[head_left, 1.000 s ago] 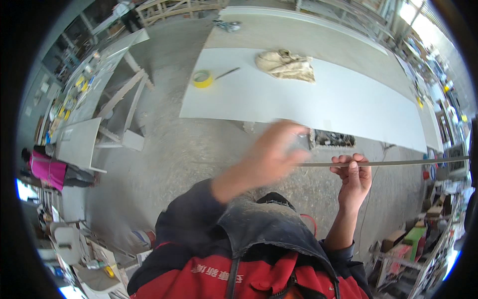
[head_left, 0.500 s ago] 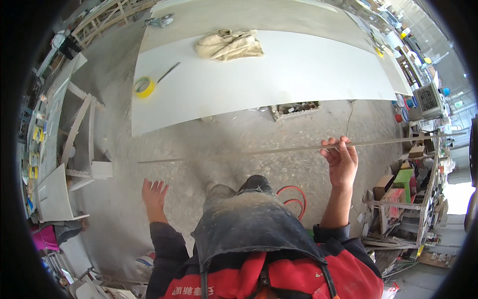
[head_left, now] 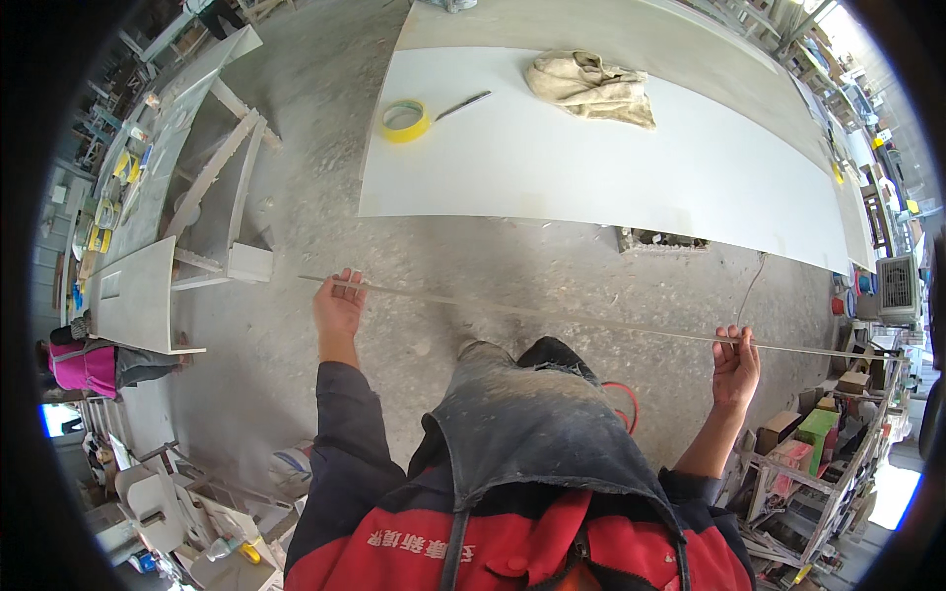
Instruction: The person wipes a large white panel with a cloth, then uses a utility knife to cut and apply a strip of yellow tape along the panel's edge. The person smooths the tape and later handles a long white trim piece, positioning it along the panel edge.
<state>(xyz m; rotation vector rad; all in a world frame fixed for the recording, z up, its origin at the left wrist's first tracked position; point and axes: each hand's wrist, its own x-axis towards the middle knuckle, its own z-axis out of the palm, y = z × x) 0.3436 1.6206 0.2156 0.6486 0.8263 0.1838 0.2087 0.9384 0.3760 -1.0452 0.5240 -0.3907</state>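
Note:
A long, thin, grey-brown strip (head_left: 532,311) stretches across in front of me, above the floor. Near its left end my left hand (head_left: 339,305) grips it, fingers curled around. My right hand (head_left: 736,366) pinches the same strip farther along, and its right end runs on past that hand. Beyond the strip, a white panel (head_left: 591,182) lies on a larger grey surface. On the panel are a roll of yellow tape (head_left: 404,121), a slim pen-like tool (head_left: 462,104) and a crumpled beige cloth (head_left: 593,89).
To the left stands a table (head_left: 133,295) on a wooden trestle (head_left: 246,197). A person in pink (head_left: 84,366) is beside it. A cluttered shelf rack (head_left: 803,473) is at the right. A red hose (head_left: 628,404) lies on the floor by my legs.
My left hand has risen and taken hold of the strip's left end, having been empty before. The view has swung left, and the strip now slopes down toward the right.

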